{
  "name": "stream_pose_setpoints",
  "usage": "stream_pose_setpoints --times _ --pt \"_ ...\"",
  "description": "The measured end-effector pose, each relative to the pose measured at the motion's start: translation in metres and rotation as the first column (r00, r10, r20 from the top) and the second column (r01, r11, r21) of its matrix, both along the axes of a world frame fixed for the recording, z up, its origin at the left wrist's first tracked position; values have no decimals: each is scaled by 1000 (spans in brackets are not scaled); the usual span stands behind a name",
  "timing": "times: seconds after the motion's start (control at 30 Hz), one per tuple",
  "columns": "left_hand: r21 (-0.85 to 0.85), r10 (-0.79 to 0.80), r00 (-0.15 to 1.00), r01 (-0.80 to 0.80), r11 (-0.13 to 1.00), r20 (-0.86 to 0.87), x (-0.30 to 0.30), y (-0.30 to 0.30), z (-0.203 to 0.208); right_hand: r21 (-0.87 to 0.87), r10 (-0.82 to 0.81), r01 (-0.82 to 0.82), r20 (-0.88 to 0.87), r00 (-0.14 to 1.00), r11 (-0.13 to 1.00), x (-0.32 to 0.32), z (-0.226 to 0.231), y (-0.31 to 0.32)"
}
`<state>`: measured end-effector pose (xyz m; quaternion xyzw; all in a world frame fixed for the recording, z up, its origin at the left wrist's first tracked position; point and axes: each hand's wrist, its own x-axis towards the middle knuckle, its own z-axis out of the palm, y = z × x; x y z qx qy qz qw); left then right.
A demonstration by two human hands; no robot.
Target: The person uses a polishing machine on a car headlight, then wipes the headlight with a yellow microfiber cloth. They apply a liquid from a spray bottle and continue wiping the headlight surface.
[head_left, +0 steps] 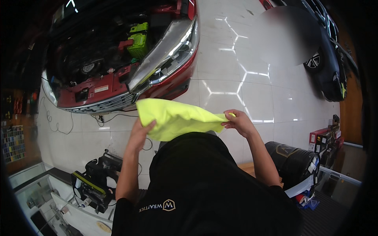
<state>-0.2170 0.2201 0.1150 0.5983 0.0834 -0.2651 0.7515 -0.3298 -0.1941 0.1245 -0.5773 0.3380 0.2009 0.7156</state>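
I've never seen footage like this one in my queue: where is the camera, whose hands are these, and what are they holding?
There's no machine: these are a person's bare hands. The picture comes from a fisheye camera on their head, looking down, so straight edges bend. The left hand and right hand hold a yellow cloth between them. Beyond it, a red car, engine exposed, stands on the tiled floor; a black drum is at right.
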Motion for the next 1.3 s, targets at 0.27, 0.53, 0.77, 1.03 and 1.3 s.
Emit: stream_pose_setpoints --times 0.27,0.53,0.77,1.03,1.3 --pt "-96 -153 976 169 981 152 21 20 83 -302 184 -132 148 972 944 -14 43 14" --pt "706 -531 734 102 701 422 94 45 149 -626 250 139 492 834 767 16 124 10" --pt "327 -273 477 -30 945 835 126 49 218 -327 101 337 834 543 883 4 162 -6" --pt "352 -183 677 -121 928 713 151 20 212 -42 -319 522 748 581 852 57 179 59" --pt "309 -525 541 443 842 657 80 -55 258 -278 203 62 820 535 959 93 218 177"
